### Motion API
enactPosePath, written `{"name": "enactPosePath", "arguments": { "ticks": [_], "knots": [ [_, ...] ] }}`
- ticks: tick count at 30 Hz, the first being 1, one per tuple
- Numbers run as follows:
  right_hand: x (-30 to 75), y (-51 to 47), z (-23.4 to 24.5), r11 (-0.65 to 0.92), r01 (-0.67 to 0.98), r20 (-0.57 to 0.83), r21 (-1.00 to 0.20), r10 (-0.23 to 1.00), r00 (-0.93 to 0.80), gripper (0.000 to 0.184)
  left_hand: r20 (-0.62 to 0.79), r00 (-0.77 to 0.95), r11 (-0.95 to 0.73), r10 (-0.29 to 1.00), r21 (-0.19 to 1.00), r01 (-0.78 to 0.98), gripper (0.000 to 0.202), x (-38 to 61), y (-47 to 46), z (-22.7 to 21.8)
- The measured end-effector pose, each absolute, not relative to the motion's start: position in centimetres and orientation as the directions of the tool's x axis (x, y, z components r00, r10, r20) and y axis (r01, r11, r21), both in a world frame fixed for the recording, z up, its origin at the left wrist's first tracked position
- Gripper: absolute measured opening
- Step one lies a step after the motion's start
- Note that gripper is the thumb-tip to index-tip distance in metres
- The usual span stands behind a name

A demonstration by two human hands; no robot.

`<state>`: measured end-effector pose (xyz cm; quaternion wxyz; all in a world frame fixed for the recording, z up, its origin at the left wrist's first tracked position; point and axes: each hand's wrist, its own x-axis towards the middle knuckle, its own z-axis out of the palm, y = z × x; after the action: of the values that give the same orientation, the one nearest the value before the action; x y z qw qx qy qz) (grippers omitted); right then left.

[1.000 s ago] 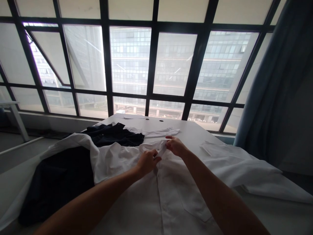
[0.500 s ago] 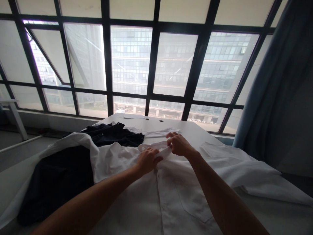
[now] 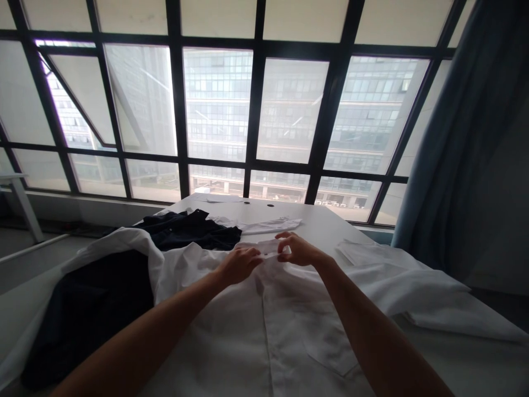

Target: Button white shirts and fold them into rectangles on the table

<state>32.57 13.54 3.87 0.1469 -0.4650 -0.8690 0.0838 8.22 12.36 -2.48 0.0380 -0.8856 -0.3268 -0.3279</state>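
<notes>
A white button-up shirt (image 3: 231, 331) lies spread in front of me, its placket running down the middle and a chest pocket at the right. At its collar (image 3: 269, 248), both hands are pinching the cloth. My left hand (image 3: 239, 263) grips the collar's left part, fingers closed over it. My right hand (image 3: 298, 249) holds the right part between thumb and curled index finger. The shirt's sleeves stretch out to either side. Any button between the fingertips is too small to make out.
Dark garments lie at the left, a folded navy shirt (image 3: 190, 229) and dark cloth (image 3: 91, 309) under the white sleeve. More white cloth (image 3: 273, 225) rests further back on the white table (image 3: 326, 218). A blue curtain (image 3: 438, 165) hangs right, beside large windows.
My left hand has shifted slightly left along the collar. The collar has turned flatter between the hands, and my right hand's fingers have curled more.
</notes>
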Motion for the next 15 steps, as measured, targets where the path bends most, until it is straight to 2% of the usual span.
{"name": "enactPosePath", "arguments": {
  "ticks": [3, 5, 7, 9, 12, 15],
  "knots": [
    [32.7, 13.4, 4.0, 0.513, 0.835, 0.225, -0.199, 0.853, -0.471, 0.005, 0.555, 0.620, -0.751, 0.555, 0.014, 0.660, 0.020, 6.8, 13.0, -1.6],
    [32.6, 13.3, 4.0, 0.504, 0.847, 0.209, -0.172, 0.858, -0.468, 0.007, 0.534, 0.638, -0.726, 0.555, -0.065, 0.685, 0.019, 6.1, 13.2, -1.2],
    [32.3, 13.2, 4.0, 0.522, 0.834, 0.168, -0.180, 0.852, -0.497, 0.013, 0.532, 0.642, -0.715, 0.553, -0.093, 0.693, 0.016, 5.8, 13.2, -0.8],
    [32.0, 13.1, 4.0, 0.522, 0.834, 0.157, -0.180, 0.852, -0.500, 0.014, 0.551, 0.622, -0.703, 0.557, -0.086, 0.706, 0.015, 5.9, 12.9, -0.6],
    [32.0, 13.1, 3.9, 0.501, 0.853, 0.196, -0.147, 0.860, -0.471, 0.006, 0.586, 0.573, -0.678, 0.573, -0.054, 0.733, 0.019, 6.4, 12.6, -0.7],
    [32.1, 13.4, 3.7, 0.487, 0.834, 0.181, -0.259, 0.873, -0.454, 0.025, 0.605, 0.490, -0.645, 0.628, 0.053, 0.763, 0.028, 6.6, 12.7, -0.9]
  ]
}}
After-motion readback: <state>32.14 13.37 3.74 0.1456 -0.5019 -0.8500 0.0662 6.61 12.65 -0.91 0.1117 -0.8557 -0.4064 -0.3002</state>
